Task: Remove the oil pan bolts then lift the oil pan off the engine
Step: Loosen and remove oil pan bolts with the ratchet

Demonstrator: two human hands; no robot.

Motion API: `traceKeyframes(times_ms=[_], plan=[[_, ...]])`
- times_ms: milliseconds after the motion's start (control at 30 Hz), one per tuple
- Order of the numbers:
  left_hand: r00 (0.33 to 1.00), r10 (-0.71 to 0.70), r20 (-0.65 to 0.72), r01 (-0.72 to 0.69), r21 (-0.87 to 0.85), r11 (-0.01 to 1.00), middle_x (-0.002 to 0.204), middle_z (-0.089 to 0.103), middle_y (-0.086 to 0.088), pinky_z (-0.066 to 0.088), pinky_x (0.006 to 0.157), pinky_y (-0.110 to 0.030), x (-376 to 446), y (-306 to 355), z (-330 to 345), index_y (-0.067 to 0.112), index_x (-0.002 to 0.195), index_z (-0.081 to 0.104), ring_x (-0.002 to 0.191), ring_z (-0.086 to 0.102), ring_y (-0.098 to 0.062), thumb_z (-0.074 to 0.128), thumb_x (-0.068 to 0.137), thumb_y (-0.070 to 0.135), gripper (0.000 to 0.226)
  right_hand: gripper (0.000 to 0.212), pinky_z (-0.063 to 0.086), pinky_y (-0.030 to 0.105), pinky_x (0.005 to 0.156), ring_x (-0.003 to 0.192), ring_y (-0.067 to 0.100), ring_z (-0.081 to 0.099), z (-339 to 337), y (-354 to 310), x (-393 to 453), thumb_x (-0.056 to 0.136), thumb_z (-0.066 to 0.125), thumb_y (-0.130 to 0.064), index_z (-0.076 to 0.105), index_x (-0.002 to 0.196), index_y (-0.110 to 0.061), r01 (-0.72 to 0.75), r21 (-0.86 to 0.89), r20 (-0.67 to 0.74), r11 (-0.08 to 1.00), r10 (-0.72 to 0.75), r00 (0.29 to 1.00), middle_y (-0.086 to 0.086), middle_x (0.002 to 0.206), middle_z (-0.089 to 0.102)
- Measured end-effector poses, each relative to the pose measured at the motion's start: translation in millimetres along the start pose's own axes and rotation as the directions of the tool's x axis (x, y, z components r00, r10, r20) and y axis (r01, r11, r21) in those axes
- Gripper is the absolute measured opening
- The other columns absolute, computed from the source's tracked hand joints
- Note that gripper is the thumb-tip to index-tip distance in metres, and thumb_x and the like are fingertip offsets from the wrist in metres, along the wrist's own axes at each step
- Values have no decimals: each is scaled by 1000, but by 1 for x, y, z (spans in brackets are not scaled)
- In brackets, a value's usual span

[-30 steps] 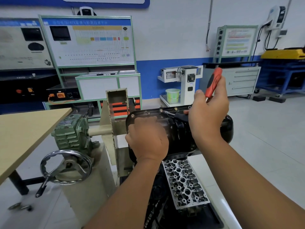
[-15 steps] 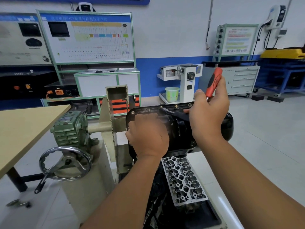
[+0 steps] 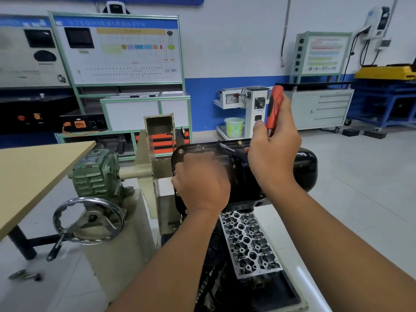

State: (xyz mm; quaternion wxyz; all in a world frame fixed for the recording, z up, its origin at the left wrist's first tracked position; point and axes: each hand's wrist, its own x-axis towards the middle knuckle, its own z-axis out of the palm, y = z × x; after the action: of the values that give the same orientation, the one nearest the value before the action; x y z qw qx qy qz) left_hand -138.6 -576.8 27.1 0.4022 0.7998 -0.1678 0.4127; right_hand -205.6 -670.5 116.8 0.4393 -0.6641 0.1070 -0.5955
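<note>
Both forearms reaching forward, left hand (image 3: 201,180) lying knuckles-up (fingers curled), right hand (image 3: 273,152) gripping, raised higher

Glossy black oil pan (image 3: 238,176) sits on the engine, flange bolts (image 3: 240,143) seemingly still seated

Small shift, same grip

From my feed, the right hand (image 3: 273,152) has nudged the red-handled ratchet (image 3: 273,108) a touch more upright over the oil pan (image 3: 308,167), and the whole scene sits slightly lower in the head view than before.
</note>
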Motion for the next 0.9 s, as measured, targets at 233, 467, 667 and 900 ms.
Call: traceKeyframes(times_ms=[233, 467, 667, 900], plan=[[998, 51, 35, -53, 36, 998, 91, 56, -3, 42, 68, -42, 7, 3, -8, 17, 92, 71, 83, 47, -28, 43, 91, 30, 31, 68, 58, 29, 88, 84, -1, 60, -1, -16, 26, 97, 54, -7, 38, 159, -31, 65, -73, 290, 995, -42, 956, -14, 117, 65], [923, 221, 315, -230, -10, 973, 81, 54, 7, 43, 66, -34, 59, 4, -17, 22, 85, 68, 81, 53, -23, 50, 83, 40, 26, 73, 52, 26, 86, 82, -8, 57, 5, -27, 37, 95, 58, -3, 39, 159, -32, 113, 9, 540, 994, -100, 835, -17, 132, 64], [720, 485, 497, -363, -325, 873, 87, 46, -2, 34, 61, -31, 77, 36, -4, 22, 76, 61, 73, 47, -26, 64, 81, 18, 7, 72, 53, 28, 89, 88, 7, 58, 15, -29, 19, 94, 54, -5, 39, 158, -34, -140, 23, 93, 990, 137, 986, -4, 128, 67], [812, 487, 323, -471, -130, 872, 74, 50, -5, 29, 56, -30, 54, 33, -15, 11, 78, 65, 62, 40, -27, 58, 77, 23, 14, 68, 55, 53, 100, 98, 16, 62, 16, -15, -1, 96, 56, -9, 38, 158, -30, -262, 152, -129, 953, 282, 951, -2, 124, 63]])
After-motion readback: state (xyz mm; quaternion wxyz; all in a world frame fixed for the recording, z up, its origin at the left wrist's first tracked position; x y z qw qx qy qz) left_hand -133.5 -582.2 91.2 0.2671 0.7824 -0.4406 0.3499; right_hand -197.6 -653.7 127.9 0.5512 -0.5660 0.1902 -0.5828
